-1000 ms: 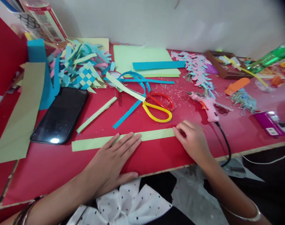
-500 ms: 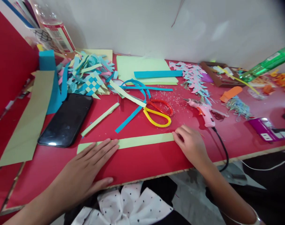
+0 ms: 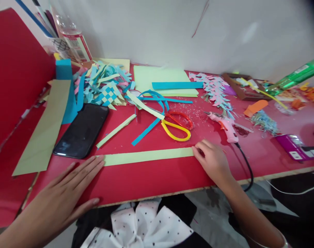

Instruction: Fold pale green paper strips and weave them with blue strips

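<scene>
A long pale green paper strip (image 3: 146,157) lies flat on the red table near its front edge. My left hand (image 3: 69,187) rests with outstretched fingers, their tips over the strip's left end. At the right end, my right hand (image 3: 211,160) pinches the strip between thumb and bent fingers. Just beyond lie scissors with a yellow and a red handle (image 3: 176,132), their blades hidden under paper strips. A narrow green strip (image 3: 117,131) and a blue strip (image 3: 146,132) are beside them.
A black phone (image 3: 82,132) and a wide green strip (image 3: 43,127) lie left. Paper scraps (image 3: 105,81) are heaped behind, near a clear bottle (image 3: 75,41). A pink glue gun (image 3: 225,127) with a cord, a purple box (image 3: 292,146) and a green bottle (image 3: 296,75) are right.
My left hand has slid left along the strip to its left end, uncovering more of it. My right hand keeps its pinch at the other end. The view has shifted slightly.
</scene>
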### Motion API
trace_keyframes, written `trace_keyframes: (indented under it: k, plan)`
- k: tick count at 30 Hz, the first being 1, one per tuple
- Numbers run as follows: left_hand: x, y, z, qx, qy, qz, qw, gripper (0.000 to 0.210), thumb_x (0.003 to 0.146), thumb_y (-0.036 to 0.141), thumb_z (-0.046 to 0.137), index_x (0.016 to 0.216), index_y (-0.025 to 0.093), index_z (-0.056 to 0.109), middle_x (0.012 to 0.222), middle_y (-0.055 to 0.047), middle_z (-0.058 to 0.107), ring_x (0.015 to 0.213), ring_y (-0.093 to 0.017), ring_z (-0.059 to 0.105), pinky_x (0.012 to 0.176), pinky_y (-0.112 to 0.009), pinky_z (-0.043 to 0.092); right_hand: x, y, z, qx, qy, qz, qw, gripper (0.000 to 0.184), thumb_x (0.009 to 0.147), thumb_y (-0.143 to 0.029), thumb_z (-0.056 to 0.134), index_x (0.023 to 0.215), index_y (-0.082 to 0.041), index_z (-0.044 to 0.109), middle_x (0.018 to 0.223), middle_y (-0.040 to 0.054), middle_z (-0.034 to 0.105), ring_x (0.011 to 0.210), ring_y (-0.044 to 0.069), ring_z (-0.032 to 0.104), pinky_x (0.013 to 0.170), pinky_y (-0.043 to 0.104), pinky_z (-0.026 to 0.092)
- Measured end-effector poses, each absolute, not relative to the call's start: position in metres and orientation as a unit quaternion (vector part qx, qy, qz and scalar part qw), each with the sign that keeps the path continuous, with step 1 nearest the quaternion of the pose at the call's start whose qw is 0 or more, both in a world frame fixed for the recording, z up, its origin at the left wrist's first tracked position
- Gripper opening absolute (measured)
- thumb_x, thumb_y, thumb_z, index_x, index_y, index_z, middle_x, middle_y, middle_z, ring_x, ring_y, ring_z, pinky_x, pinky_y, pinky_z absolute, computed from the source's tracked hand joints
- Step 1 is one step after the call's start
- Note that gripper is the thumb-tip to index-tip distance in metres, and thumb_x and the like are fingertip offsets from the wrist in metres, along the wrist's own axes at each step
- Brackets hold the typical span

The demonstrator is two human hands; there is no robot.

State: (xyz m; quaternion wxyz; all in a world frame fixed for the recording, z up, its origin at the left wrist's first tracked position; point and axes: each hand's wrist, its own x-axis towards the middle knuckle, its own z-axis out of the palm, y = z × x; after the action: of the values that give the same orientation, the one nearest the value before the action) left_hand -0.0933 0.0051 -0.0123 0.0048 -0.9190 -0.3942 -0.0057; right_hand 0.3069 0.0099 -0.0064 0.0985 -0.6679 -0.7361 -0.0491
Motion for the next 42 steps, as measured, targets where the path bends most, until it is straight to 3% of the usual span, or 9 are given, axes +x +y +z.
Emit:
trace_keyframes:
  k: [5, 8, 11, 15, 21, 26, 31, 38, 42]
  plan:
    - [-0.104, 0.002, -0.009, -0.903, -0.429, 0.008, -0.003, 0.072, 0.081, 0.048, 0.042, 0.139, 0.028, 0.005, 0.139, -0.001, 0.034, 0.117, -0.029, 0.045, 0.094, -0.043, 0.039, 0.307, 0.010, -0.001, -0.668, -0.729, -0.070, 0.131, 0.017, 0.080, -0.025, 0.047, 0.064, -0.020, 0.047, 0.061, 0.0002, 0.050, 0.058, 0.014, 0.047, 0.054, 0.025, 0.032]
    - [-0.101, 0.009, -0.001, -0.902, -0.430, 0.002, -0.026, 0.059, 0.081, 0.048, 0.042, 0.134, 0.028, 0.026, 0.132, 0.000, 0.045, 0.110, -0.026, 0.050, 0.089, -0.039, 0.044, 0.300, 0.010, 0.007, -0.637, -0.744, -0.093, 0.180, 0.006, 0.079, -0.023, 0.049, 0.079, -0.018, 0.053, 0.074, 0.0040, 0.056, 0.071, 0.017, 0.053, 0.063, 0.026, 0.039]
    - [-0.084, 0.020, 0.009, -0.900, -0.435, -0.025, -0.001, 0.048, 0.082, 0.051, 0.039, 0.120, 0.023, 0.046, 0.118, -0.005, 0.056, 0.103, -0.028, 0.054, 0.084, -0.041, 0.046, 0.278, 0.013, 0.014, -0.552, -0.809, -0.043, 0.195, 0.016, 0.080, -0.025, 0.050, 0.094, -0.018, 0.054, 0.091, 0.0080, 0.058, 0.087, 0.020, 0.053, 0.076, 0.030, 0.042]
    - [-0.042, 0.034, 0.016, -0.923, -0.377, -0.070, 0.036, 0.043, 0.085, 0.041, 0.038, 0.122, 0.019, 0.044, 0.117, -0.008, 0.056, 0.105, -0.025, 0.052, 0.087, -0.038, 0.043, 0.240, 0.026, 0.016, -0.437, -0.890, 0.042, 0.124, 0.030, 0.080, -0.029, 0.053, 0.108, -0.018, 0.052, 0.105, 0.0085, 0.056, 0.097, 0.020, 0.051, 0.084, 0.033, 0.040]
    - [0.001, 0.056, 0.016, -0.938, -0.345, -0.030, -0.019, 0.033, 0.084, 0.029, 0.045, 0.116, 0.021, 0.050, 0.110, -0.006, 0.059, 0.097, -0.020, 0.056, 0.082, -0.032, 0.044, 0.218, 0.046, 0.006, -0.377, -0.921, -0.021, 0.099, 0.017, 0.085, -0.023, 0.044, 0.094, -0.015, 0.057, 0.086, 0.0060, 0.060, 0.080, 0.017, 0.053, 0.071, 0.029, 0.039]
    - [0.010, 0.067, 0.027, -0.946, -0.323, -0.022, 0.013, 0.028, 0.084, 0.019, 0.046, 0.111, 0.019, 0.053, 0.095, -0.006, 0.064, 0.085, -0.020, 0.061, 0.073, -0.030, 0.045, 0.217, 0.053, 0.007, -0.354, -0.923, -0.092, 0.122, 0.023, 0.086, -0.011, 0.036, 0.077, -0.015, 0.057, 0.067, 0.0023, 0.057, 0.065, 0.013, 0.051, 0.070, 0.028, 0.034]
    - [0.022, 0.072, 0.044, -0.948, -0.318, -0.011, 0.004, 0.021, 0.087, 0.024, 0.040, 0.089, 0.018, 0.060, 0.069, -0.004, 0.066, 0.062, -0.018, 0.062, 0.057, -0.027, 0.041, 0.211, 0.055, 0.029, -0.395, -0.911, -0.009, 0.122, 0.023, 0.087, -0.024, 0.038, 0.073, -0.017, 0.055, 0.058, 0.0002, 0.057, 0.057, 0.012, 0.051, 0.063, 0.025, 0.033]
    - [0.022, 0.077, 0.055, -0.919, -0.330, -0.010, -0.213, 0.033, 0.089, 0.030, 0.031, 0.079, 0.016, 0.059, 0.063, -0.003, 0.061, 0.054, -0.012, 0.053, 0.050, -0.019, 0.031, 0.208, 0.053, 0.049, -0.426, -0.893, 0.091, 0.115, 0.012, 0.078, -0.022, 0.045, 0.069, -0.018, 0.054, 0.052, -0.0019, 0.055, 0.050, 0.010, 0.048, 0.049, 0.022, 0.020]
    - [0.018, 0.081, 0.055, -0.895, -0.330, -0.046, -0.296, 0.035, 0.088, 0.033, 0.032, 0.067, 0.014, 0.052, 0.055, 0.002, 0.044, 0.050, -0.008, 0.037, 0.048, -0.017, 0.026, 0.208, 0.056, 0.047, -0.424, -0.888, 0.100, 0.147, 0.010, 0.071, -0.017, 0.047, 0.065, -0.018, 0.055, 0.049, -0.0034, 0.051, 0.046, 0.008, 0.043, 0.048, 0.022, 0.019]
